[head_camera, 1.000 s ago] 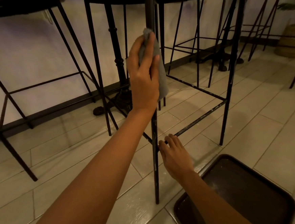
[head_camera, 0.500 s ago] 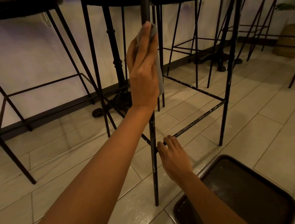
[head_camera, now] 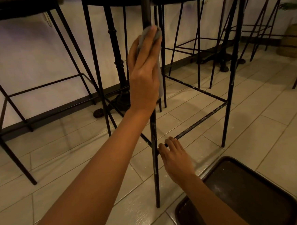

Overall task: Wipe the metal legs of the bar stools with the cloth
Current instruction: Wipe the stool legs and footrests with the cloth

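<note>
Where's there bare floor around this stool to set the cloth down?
Open tile lies left of the front leg, up to the neighbouring stool's leg, and right of the stool's right leg, beyond the tray. Behind the stool it's crowded: table base and more legs.

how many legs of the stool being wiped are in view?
4. Near leg, held through the cloth by the left hand; right leg, along the crossbar the right hand grips; rear-left leg, by the wall; rear leg just right of the cloth. None looks hidden.
</note>
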Demonstrator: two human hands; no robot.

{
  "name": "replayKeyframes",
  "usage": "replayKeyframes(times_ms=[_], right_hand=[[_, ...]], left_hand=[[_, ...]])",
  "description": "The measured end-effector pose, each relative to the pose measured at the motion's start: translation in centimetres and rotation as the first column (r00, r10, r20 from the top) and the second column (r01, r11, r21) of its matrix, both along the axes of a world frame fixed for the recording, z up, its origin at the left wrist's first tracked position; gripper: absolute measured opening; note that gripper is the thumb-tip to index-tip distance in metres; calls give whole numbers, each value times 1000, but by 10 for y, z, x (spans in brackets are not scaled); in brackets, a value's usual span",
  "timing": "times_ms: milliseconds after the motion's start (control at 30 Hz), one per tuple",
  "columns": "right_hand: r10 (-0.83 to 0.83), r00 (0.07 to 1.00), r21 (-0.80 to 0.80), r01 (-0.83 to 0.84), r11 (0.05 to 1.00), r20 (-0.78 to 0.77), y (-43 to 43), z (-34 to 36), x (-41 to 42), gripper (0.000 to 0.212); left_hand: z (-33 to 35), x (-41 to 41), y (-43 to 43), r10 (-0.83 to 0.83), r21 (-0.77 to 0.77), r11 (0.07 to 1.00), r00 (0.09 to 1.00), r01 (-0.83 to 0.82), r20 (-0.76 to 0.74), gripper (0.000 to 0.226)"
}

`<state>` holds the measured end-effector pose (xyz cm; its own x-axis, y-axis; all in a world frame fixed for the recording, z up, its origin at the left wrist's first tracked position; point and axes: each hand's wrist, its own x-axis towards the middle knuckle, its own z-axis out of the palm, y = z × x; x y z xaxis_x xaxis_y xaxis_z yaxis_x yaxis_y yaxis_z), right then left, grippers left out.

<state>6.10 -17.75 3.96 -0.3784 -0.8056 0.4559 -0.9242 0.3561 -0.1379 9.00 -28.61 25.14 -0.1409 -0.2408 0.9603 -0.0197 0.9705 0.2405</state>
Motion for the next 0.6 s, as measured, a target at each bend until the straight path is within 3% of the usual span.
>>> replayKeyframes(times_ms=[100,200,300,367,500,600], right_hand=[[-18,1000,-13,18,1000,-9,-1,1,1,25],[-40,999,-7,40,999,-12,-1,2,2,27],[-47,999,-4,46,999,-18,-1,3,2,28],[-37,999,-9,37,999,-9,-1,3,2,27],[-35,999,-22,35,999,-11,-1,3,3,26],[-16,1000,-29,16,999,-5,0,3,2,26]], left_hand=[[-20,8,0,-31,4,1000,997,30,69,35],[-44,18,4,-179,61,983,968,170,175,38],[-50,26,1,-80,1,997,969,82,236,44],[-45,26,2,-83,24,997,975,79,206,43],[-40,23,12,-321,221,927,945,302,58,39],[-52,26,12,-359,259,906,932,334,54,40]])
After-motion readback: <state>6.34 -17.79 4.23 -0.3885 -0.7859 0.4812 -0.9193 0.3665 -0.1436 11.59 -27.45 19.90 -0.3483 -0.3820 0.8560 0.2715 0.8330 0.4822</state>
